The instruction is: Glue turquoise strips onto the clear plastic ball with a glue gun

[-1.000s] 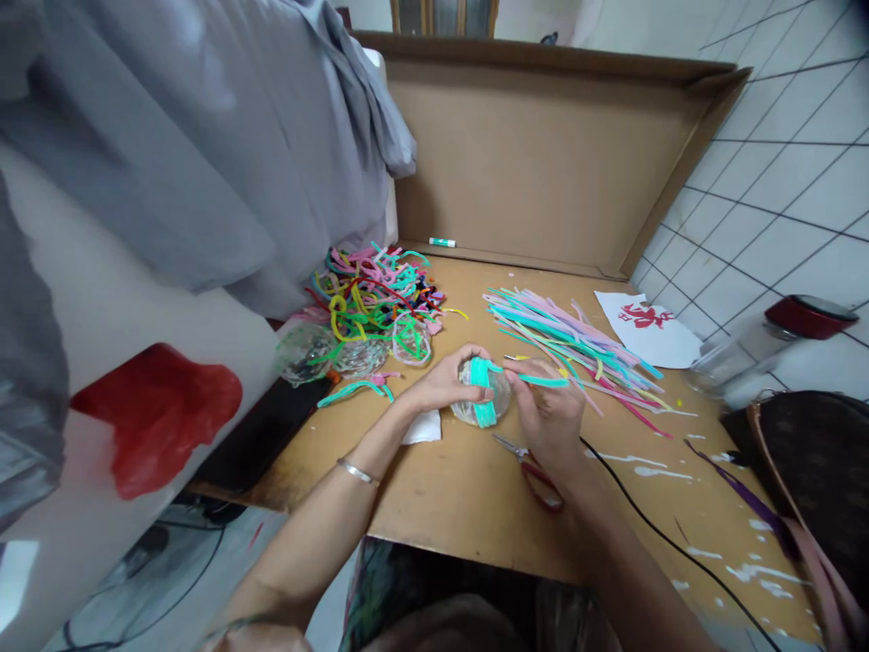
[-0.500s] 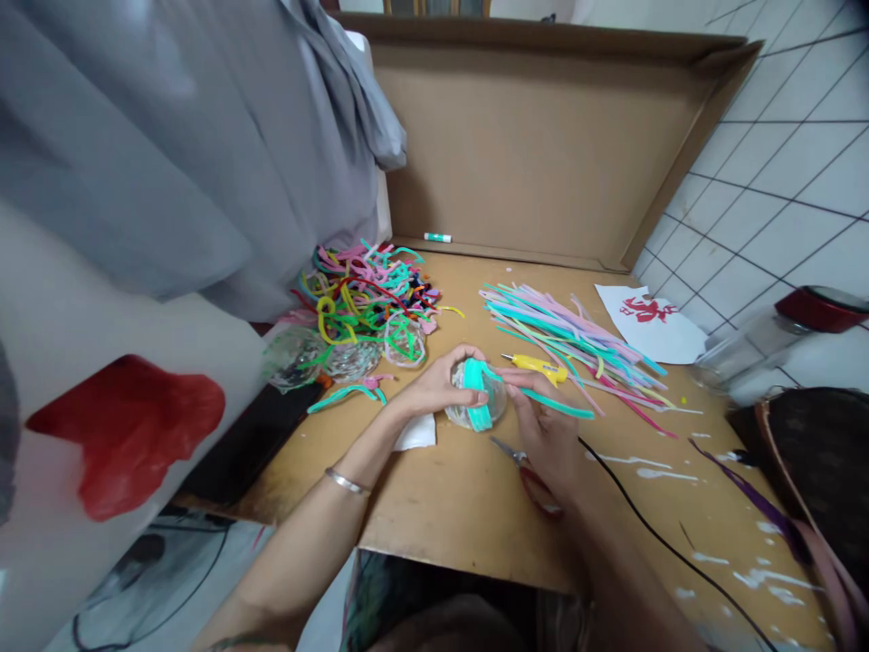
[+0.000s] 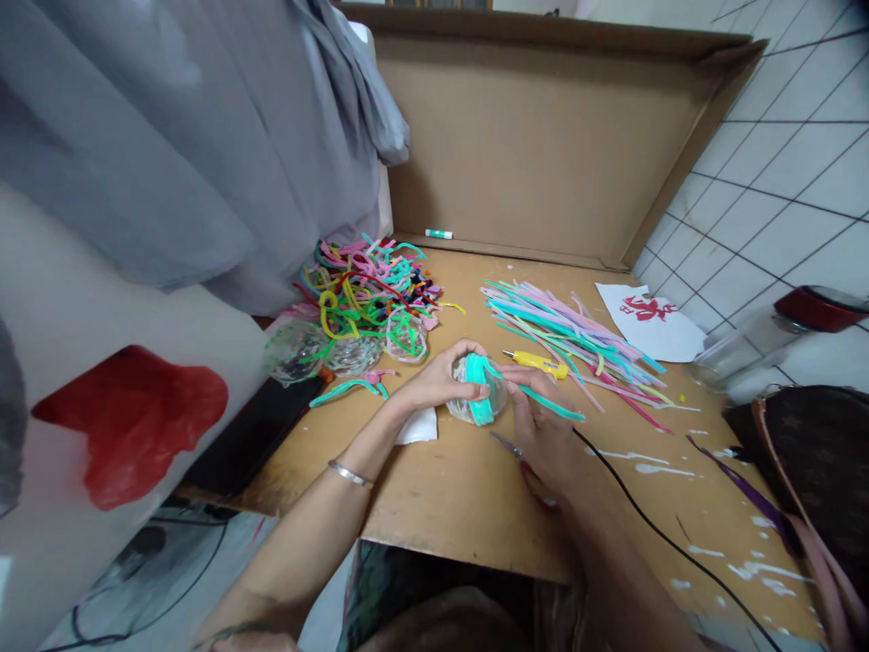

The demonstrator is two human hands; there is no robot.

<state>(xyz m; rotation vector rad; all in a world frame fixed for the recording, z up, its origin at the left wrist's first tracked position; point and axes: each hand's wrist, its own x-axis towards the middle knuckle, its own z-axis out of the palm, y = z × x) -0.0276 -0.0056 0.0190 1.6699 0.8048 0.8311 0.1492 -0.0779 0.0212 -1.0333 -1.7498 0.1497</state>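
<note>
A clear round container (image 3: 498,398) with a wide teal band (image 3: 480,398) across its middle is wrapped by the fingers of my left hand (image 3: 452,376), thumb on the band. My right hand (image 3: 543,426) pinches a teal fuzzy strip (image 3: 557,407) at the container's right side; the strip's free end points to the right. Red-handled scissors (image 3: 509,448) lie partly beneath my right hand. Behind it rests a yellow glue gun (image 3: 536,364). A white paper piece (image 3: 419,426) lies under my left wrist.
Tangled colourful pipe cleaners (image 3: 367,290) sit at back left, straight ones (image 3: 577,335) at back right. A black cable (image 3: 638,507) crosses the table (image 3: 448,507). At right stand a red-lidded bottle (image 3: 740,340) and a brown bag (image 3: 815,453). A cardboard panel (image 3: 536,154) stands behind.
The view has shifted slightly. My right hand and the loose end of the teal strip have moved a little to the left; both hands keep their hold.
</note>
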